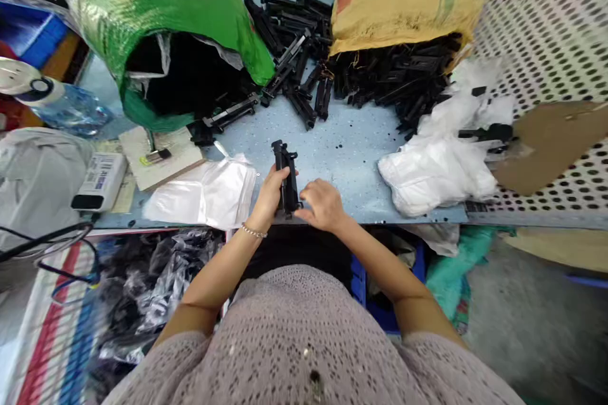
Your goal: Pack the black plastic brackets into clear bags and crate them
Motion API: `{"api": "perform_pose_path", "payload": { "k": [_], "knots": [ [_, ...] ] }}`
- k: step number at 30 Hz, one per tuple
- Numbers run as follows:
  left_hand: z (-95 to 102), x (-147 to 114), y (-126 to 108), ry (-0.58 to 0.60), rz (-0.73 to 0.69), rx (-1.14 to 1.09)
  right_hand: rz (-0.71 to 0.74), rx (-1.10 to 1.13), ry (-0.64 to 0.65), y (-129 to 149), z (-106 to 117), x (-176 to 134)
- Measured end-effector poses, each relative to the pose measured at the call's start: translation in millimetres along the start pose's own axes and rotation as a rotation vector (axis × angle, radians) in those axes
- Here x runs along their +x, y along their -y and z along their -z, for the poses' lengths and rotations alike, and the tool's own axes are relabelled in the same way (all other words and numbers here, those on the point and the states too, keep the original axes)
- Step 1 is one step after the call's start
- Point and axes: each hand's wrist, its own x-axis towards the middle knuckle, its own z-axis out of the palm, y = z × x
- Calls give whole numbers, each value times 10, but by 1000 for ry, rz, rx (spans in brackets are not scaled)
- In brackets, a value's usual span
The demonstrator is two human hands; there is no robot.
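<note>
In the head view, my left hand (272, 188) is closed around a long black plastic part (289, 180), held upright near the front edge of the table. Its thumb lies across the part's side. My right hand (322, 204) is at the lower end of the same part, with thumb and fingers curled by it; whether they grip it or only touch it is hard to make out. More black plastic parts (304, 98) lie in a heap further back, between a green sack (190, 9) and a yellow sack (403, 3), both spilling such parts from their mouths.
White plastic bags (204, 193) lie flat to the left, beside a cardboard-like block (161, 155) and a white box (101, 180). A bundle of white bags (432, 171) sits at the right, near a perforated metal panel (546, 44). A water bottle (71, 107) stands far left.
</note>
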Motion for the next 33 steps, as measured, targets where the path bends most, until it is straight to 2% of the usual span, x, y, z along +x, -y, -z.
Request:
{"api": "perform_pose_path", "payload": {
  "k": [3, 5, 7, 10, 12, 14, 16, 17, 19, 21, 23, 24, 25, 27, 30, 32, 33],
  "knots": [
    [65, 114, 60, 26, -43, 109, -44, 125, 99, 66, -52, -92],
    [83, 173, 130, 25, -78, 303, -167, 196, 152, -49, -81, -2],
    [45, 190, 223, 23, -106, 569, -338, 201, 159, -316, -134, 243],
    [-123, 123, 369, 45, -96, 954, -550, -5, 101, -866, -303, 779],
    [-237, 59, 441, 62, -86, 1156, -712, -140, 171, -1205, -444, 1112],
    [-275, 41, 475, 83, -95, 1248, -853, -172, 297, -1439, -549, 1331],
    [-217, 110, 459, 78, -135, 1169, -959, -68, 358, -1523, -586, 1396],
    [-164, 179, 430, 62, -158, 1052, -991, 11, 358, -1502, -578, 1368],
    [-50, 367, 330, 2, -181, 662, -1005, 150, 334, -1332, -518, 1206],
    [30, 564, 191, -81, -150, 149, -962, 259, 349, -1031, -413, 945],
    [57, 689, 44, -168, -93, -268, -867, 456, 371, -691, -278, 676],
    [54, 705, -20, -186, -71, -379, -785, 550, 378, -547, -208, 570],
    [41, 686, -73, -179, -56, -422, -703, 555, 384, -437, -142, 498],
    [-4, 557, -137, -95, -37, -375, -568, 425, 294, -347, -51, 467],
    [-92, 277, -147, 76, 8, -256, -401, 92, 166, -480, -54, 625],
    [-139, 151, -124, 110, 25, -226, -351, -20, 204, -611, -122, 747],
    [-153, 123, -112, 101, 27, -218, -371, -32, 238, -652, -157, 784]
  ]
}}
